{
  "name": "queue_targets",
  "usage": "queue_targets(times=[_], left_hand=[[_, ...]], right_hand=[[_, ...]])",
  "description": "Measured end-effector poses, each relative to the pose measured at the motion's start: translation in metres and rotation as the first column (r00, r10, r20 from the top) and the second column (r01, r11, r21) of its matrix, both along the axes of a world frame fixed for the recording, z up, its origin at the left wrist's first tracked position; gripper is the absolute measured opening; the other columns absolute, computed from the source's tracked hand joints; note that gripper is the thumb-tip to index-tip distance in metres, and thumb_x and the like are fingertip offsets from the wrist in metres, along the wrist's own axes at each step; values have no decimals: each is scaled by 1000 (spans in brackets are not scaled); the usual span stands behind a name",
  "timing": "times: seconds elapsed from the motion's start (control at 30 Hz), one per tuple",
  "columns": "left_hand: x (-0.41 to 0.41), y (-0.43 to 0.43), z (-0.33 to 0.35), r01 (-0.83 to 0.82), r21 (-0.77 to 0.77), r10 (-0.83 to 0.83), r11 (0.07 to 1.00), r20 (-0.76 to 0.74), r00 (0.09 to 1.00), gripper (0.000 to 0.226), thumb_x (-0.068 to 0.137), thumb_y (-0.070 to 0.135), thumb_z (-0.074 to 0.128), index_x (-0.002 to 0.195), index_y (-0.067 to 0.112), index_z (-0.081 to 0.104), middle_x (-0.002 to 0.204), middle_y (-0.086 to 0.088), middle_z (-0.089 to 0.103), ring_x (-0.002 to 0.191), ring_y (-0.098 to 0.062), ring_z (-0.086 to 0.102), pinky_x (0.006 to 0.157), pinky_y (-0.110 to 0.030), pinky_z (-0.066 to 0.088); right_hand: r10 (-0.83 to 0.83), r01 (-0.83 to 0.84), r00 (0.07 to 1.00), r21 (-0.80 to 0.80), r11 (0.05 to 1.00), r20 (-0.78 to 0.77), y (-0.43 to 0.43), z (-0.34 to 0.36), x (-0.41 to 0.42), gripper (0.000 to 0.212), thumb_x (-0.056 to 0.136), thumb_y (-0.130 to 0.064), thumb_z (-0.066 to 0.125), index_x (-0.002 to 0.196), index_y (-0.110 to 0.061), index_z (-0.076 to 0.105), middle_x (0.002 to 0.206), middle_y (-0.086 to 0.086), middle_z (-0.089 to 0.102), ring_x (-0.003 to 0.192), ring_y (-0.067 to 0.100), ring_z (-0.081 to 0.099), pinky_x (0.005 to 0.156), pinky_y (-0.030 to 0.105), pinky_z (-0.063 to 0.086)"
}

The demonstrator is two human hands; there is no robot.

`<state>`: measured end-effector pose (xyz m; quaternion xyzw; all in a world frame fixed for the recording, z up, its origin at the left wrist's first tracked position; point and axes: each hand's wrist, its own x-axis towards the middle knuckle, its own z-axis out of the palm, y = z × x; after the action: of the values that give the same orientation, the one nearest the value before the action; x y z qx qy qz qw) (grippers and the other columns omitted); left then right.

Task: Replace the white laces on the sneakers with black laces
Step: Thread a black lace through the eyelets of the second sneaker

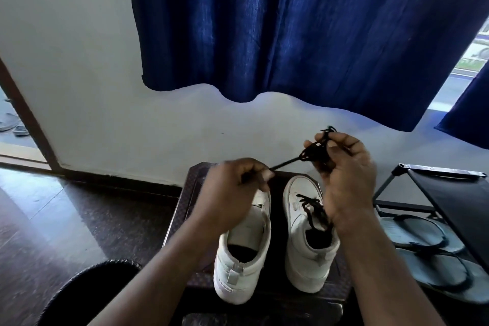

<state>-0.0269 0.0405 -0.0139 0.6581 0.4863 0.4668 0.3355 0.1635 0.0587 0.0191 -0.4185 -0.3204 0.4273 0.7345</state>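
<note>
Black lace (314, 153), the loose one, hangs in the air between my two hands, above the toes of the sneakers. My right grip (346, 174) is curled round its bunched bulk, thumb and fingers closed on the tangle, with a few loops poking out above the fingertips. My left grip (235, 188) pinches the free end between thumb and forefinger, and a short taut run of lace joins the two. Under my left grip sits the bare sneaker (243, 259), which I judge unlaced, though my hand hides most of its eyelets. Under my right wrist stands the laced sneaker (304, 254), its threaded lace (311, 205) already criss-crossed. Both stand close together on the dark worktop (185, 204). I see no white lace. The danger is in the bundle. If I draw the end away faster than my right grip pays out loops, they could cinch into a knot. Too light a pinch could let the end slip, and the slack would drop onto the shoes.
</note>
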Motion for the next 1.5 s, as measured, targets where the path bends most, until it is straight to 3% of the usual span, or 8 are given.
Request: queue_targets(times=[0.1, 0.2, 0.4, 0.67, 0.97, 1.13, 1.33, 1.5], left_hand=[[-14, 15, -8, -11, -64, 15, 998, 60, 998, 14, 96, 22, 74, 84, 28, 79, 71, 10, 74, 52, -1, 52, 55, -24, 40], [-19, 22, -23, 13, -135, 5, 991, 133, 991, 20, 97, 12, 70, 88, 26, 81, 73, 8, 74, 59, -3, 56, 63, -26, 44], [-10, 18, -40, 65, -50, -67, 997, -50, 996, 33, 95, 12, 75, 90, 44, 77, 81, 20, 76, 68, -6, 65, 69, -27, 53], [-5, 26, -37, 55, -21, -56, 998, -32, 998, 12, 88, 23, 83, 83, 27, 73, 75, 10, 74, 60, -4, 57, 63, -31, 48], [-2, 34, -46, 111, -230, -29, 967, 331, 943, 10, 94, 9, 72, 89, 14, 79, 79, -5, 77, 63, -9, 59, 56, -20, 45], [2, 35, -45, 107, -275, 3, 956, 372, 928, 11, 96, 3, 69, 97, 9, 78, 89, -11, 80, 71, -13, 67, 60, -23, 49], [6, 38, -43, 68, -321, 50, 945, 344, 938, 9, 80, -1, 81, 83, 6, 76, 84, -20, 76, 67, -23, 55, 50, -23, 38], [15, 36, -42, 125, -317, -4, 940, 357, 934, 18, 78, -3, 81, 83, 6, 66, 65, -5, 69, 42, -1, 53, 45, -9, 39]], right_hand=[[-157, 247, 817, -90, 965, 555, -1, -23, 25, 27, 97, -5, 62, 92, -30, 72, 97, -6, 78, 97, 18, 75, 82, 40, 62], [14, 327, 473, -190, 926, 881, -9, -36, 33, 23, 93, -13, 63, 88, -33, 72, 86, -15, 72, 84, 8, 68, 73, 23, 53], [168, 380, 86, -188, 906, 982, -24, -43, 16, 22, 91, -35, 72, 113, -35, 72, 123, 1, 58, 117, 30, 55, 93, 39, 47], [193, -110, 233, -172, 979, 953, -26, -49, -24, 38, 92, -22, 76, 127, -34, 70, 101, -20, 76, 95, -6, 66, 87, 18, 50], [22, 73, 365, -52, 996, 931, -21, -41, 5, 14, 93, -19, 75, 87, -30, 78, 70, -21, 72, 67, -1, 69, 70, 21, 55], [46, 200, 214, -90, 976, 976, -20, -48, 6, 9, 91, -27, 70, 85, -31, 75, 73, -16, 72, 67, 8, 67, 74, 36, 57], [93, 139, 47, -99, 985, 995, -19, -49, 2, 34, 88, -40, 69, 122, -37, 68, 120, -17, 71, 115, 15, 62, 106, 44, 42], [52, -45, 54, -49, 998, 997, -18, -54, -14, 20, 86, -32, 74, 106, -35, 75, 87, -12, 72, 84, 14, 66, 83, 37, 53]])
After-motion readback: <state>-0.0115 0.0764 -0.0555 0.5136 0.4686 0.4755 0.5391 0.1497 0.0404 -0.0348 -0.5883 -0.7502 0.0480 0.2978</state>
